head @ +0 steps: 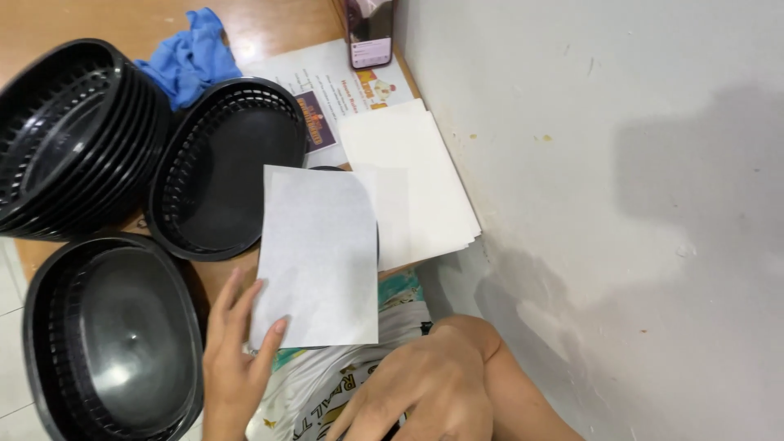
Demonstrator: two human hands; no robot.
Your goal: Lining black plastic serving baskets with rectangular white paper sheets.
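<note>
— Beside the stack of white paper liners (416, 175), what's lifted?
— Left hand (233, 359) fingers pinch one white paper sheet (318, 253), raised free; right hand (425, 396) rests loosely curled, empty, near black oval plastic baskets (220, 171).

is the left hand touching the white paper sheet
Touching. The head view shows the left hand with its fingers lying on the lower left corner of the white paper sheet, no gap between them.

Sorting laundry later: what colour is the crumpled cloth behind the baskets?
Blue; the crumpled blue cloth shows in the head view.
</note>
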